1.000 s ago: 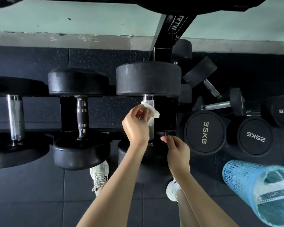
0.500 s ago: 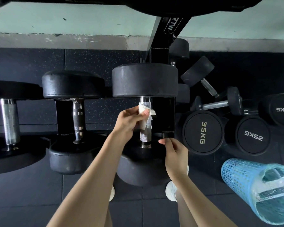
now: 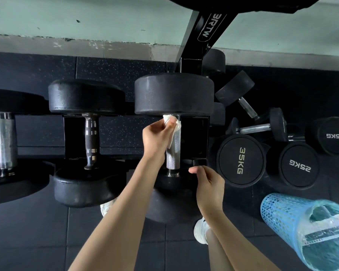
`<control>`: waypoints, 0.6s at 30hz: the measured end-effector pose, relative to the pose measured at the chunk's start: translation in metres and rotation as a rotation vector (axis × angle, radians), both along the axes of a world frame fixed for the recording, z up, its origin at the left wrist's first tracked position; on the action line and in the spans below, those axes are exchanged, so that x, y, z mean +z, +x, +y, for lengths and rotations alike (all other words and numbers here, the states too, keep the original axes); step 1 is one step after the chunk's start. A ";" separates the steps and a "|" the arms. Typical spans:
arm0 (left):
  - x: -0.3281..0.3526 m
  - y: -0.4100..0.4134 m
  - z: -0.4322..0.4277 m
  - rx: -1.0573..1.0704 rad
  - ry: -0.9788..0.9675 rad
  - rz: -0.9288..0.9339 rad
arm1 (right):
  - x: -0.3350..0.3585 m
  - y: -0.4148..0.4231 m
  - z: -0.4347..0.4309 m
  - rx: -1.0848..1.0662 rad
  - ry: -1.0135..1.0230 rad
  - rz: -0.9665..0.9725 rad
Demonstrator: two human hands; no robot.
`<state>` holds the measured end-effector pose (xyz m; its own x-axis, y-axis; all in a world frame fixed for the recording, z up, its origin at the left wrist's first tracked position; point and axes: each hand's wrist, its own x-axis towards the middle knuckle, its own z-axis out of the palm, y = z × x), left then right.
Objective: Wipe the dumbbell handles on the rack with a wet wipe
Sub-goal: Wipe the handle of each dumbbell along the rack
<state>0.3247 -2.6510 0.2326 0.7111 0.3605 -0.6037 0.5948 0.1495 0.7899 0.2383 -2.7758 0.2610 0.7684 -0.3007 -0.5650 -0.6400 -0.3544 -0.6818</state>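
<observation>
On rack (image 3: pixel 190 63), 3 dumbbells (image 3: pixel 174 94), 1 wet wipe (image 3: pixel 168 119) in left hand (image 3: pixel 156 137)

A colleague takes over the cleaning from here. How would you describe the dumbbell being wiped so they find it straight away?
Find the black slanted post of the rack. In front of its foot sits the rightmost racked dumbbell. Its handle is slim, all bright knurled silver, with a white wipe at its far end, unlike the dark banded handle next to it.
</observation>
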 end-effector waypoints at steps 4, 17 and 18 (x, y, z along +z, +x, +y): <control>0.004 -0.013 -0.004 -0.106 0.213 -0.078 | -0.001 0.000 0.001 0.000 -0.022 -0.005; 0.001 -0.037 0.007 -0.359 0.212 0.068 | -0.009 -0.001 -0.002 0.004 -0.033 -0.075; -0.002 -0.038 0.007 -0.360 0.228 0.061 | -0.010 -0.001 -0.002 0.002 -0.030 -0.077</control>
<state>0.2863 -2.6440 0.2308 0.7817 0.2249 -0.5817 0.6233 -0.2507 0.7407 0.2374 -2.7776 0.2512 0.8098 -0.3154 -0.4947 -0.5853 -0.3767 -0.7179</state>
